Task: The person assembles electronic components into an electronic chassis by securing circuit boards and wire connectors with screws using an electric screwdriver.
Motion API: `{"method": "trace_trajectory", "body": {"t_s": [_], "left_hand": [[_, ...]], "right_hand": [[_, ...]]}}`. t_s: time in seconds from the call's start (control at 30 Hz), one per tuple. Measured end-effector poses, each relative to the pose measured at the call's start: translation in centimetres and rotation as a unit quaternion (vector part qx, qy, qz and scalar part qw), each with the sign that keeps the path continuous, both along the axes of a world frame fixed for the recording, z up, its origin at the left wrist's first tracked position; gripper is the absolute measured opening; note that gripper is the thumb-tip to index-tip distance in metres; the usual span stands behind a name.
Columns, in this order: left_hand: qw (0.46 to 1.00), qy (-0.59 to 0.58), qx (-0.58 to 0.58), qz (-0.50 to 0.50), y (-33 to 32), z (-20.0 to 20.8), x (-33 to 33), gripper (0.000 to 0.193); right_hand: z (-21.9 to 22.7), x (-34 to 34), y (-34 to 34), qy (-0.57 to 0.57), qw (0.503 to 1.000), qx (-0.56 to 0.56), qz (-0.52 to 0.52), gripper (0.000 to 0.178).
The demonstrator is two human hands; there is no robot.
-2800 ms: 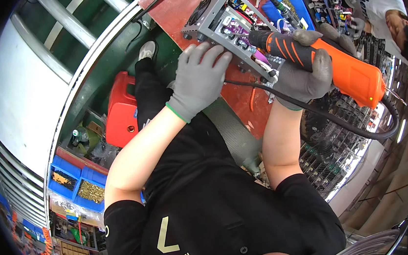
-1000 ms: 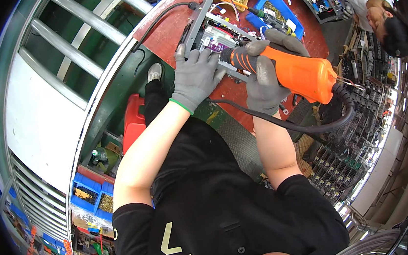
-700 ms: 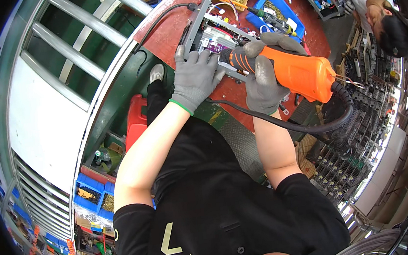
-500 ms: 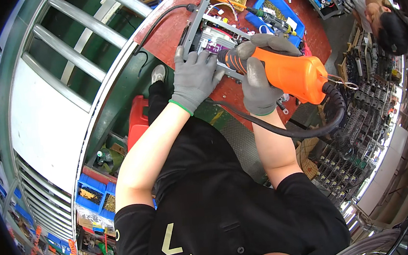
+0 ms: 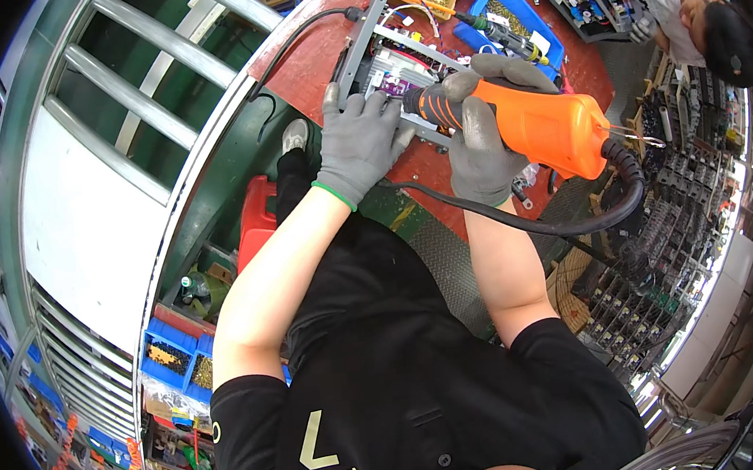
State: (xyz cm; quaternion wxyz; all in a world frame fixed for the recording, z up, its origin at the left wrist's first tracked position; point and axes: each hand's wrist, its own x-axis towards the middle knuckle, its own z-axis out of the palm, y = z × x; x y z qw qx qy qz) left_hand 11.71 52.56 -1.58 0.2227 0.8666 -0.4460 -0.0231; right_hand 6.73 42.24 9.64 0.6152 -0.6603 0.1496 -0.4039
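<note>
On the reddish-brown workbench (image 5: 305,56), which curves across the top of the view, lies a flat grey metal chassis packed with circuit boards and coloured wiring (image 5: 381,49), its lid off and its insides open to the camera, so the work on it looks partway through rather than closed up. Over it hangs the orange electric screwdriver with a black ribbed nose and a thick black cable (image 5: 533,120), tilted down with its tip at the near edge of the chassis; whether the bit sits in a screw is hidden behind the fingers, so I cannot say how many fasteners are done. Blue plastic bins of small brass-coloured parts (image 5: 500,15) stand just beyond, suggesting more pieces are on hand. Closest in, the right hand (image 5: 485,138), in a grey knit glove, is wrapped tight around the screwdriver's body, while the left hand (image 5: 358,141), gloved alike, lies with fingers spread flat on the chassis, steadying it.
</note>
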Motion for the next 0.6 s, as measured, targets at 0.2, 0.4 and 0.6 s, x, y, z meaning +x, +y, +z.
{"method": "trace_trajectory", "body": {"t_s": [0.2,0.4,0.6], "left_hand": [[1.000,0.003,0.024,-0.004,0.05,-0.06,0.04,0.037],[0.999,0.016,0.033,-0.007,-0.01,0.07,0.03,0.036],[0.998,0.024,0.050,-0.014,0.04,0.32,0.13,0.040]], "right_hand": [[0.05,0.01,0.14,0.002,0.999,-0.004,0.045,0.050],[-0.02,0.13,0.11,-0.022,1.000,0.014,0.015,0.051],[0.09,0.48,0.36,-0.018,1.000,0.007,-0.002,0.052]]}}
